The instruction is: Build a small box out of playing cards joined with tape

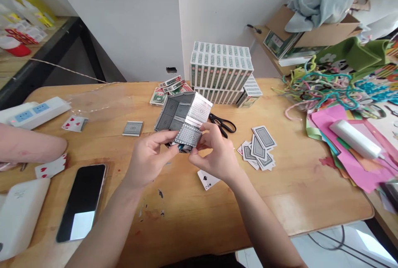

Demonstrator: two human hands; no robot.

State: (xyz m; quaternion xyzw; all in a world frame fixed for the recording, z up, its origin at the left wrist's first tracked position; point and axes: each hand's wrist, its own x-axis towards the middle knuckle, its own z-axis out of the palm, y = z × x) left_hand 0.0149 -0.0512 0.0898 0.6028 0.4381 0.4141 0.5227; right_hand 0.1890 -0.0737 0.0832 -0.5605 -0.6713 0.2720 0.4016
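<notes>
Above the wooden table [217, 218], the left hand [149, 158] and right hand [214, 152] pinched, fingers closed, the lower edge of a box-like playing-card assembly [183, 121]. The structure appeared light, thin and easily bent or pulled apart; its lower folded corners probably offered the firmest hold. Loose cards [259, 148] and scissors [222, 124] lay beside it.

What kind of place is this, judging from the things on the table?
Probably a home craft or hobby workspace. Both hands, left hand and right hand, hold a structure of folded playing cards; stacked card boxes, scissors and coloured paper lie on the wooden table.
</notes>
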